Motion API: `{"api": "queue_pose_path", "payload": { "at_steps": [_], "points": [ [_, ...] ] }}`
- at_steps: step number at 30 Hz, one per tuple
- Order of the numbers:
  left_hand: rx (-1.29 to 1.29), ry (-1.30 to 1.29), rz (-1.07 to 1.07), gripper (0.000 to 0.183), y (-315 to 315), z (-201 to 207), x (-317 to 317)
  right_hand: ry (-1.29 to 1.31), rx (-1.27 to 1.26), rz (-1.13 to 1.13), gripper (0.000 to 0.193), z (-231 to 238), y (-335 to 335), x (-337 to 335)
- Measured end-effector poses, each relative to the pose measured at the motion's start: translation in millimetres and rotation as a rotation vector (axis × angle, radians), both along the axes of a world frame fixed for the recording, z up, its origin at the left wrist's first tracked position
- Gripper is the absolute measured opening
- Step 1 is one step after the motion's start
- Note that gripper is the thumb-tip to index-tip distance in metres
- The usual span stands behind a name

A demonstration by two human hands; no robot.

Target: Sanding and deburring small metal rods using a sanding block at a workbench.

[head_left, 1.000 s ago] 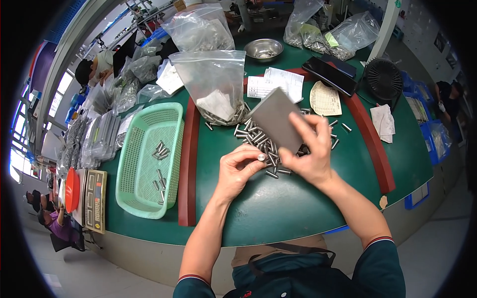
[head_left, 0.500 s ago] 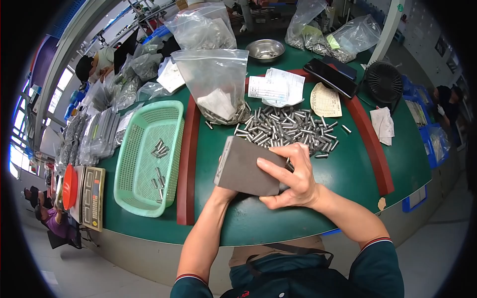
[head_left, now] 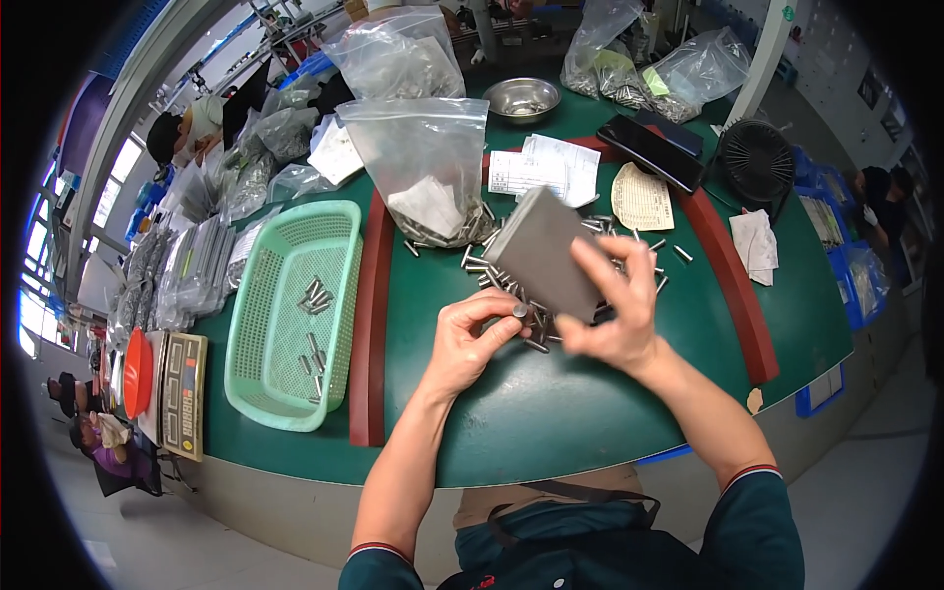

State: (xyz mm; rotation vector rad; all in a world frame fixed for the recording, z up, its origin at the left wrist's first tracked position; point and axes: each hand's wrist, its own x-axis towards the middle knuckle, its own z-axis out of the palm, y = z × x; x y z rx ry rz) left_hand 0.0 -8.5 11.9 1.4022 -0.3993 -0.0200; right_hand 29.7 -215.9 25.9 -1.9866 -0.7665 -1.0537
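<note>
Between my left hand's (head_left: 470, 341) thumb and fingers is a small metal pin (head_left: 520, 310), its round end facing up. My right hand (head_left: 618, 313), partly smeared by motion, grips a flat grey-brown rectangular block (head_left: 547, 258) by its right side. The block is tilted above a pile of loose metal pins (head_left: 478, 261) and hides much of it. Several more pins lie inside a light green plastic basket (head_left: 339, 379) left of my hands.
Red-brown strips (head_left: 370, 324) border the green table (head_left: 590, 423). A clear bag of pins (head_left: 423, 138), papers (head_left: 565, 162), a metal bowl (head_left: 523, 98), a black phone (head_left: 651, 153) and a small black fan (head_left: 755, 162) stand beyond. A scale (head_left: 183, 393) sits left.
The block has moved up and right with my right hand and turned. My left hand has come away from behind it and now shows, pinching a metal pin.
</note>
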Motion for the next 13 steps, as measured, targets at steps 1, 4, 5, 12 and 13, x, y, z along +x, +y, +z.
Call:
{"api": "queue_pose_path", "payload": {
  "at_steps": [1,4,5,12,13],
  "points": [
    [0.068,0.101,0.023,0.015,-2,-2,-3,-0.039,-0.031,0.084,0.066,3,2,-12],
    [-0.078,0.214,0.228,0.025,-10,-11,-15,-0.058,-0.15,0.219,0.066,12,12,-25],
    [0.008,0.087,0.148,0.019,-9,2,-10,-0.009,-0.127,0.13,0.066,12,7,-14],
    [0.019,0.011,-0.034,0.014,-6,5,1,0.087,-0.01,-0.067,0.069,2,-8,7],
    [0.004,0.032,-0.046,0.016,-5,6,2,0.108,-0.033,-0.044,0.069,2,-7,3]
  ]
}}
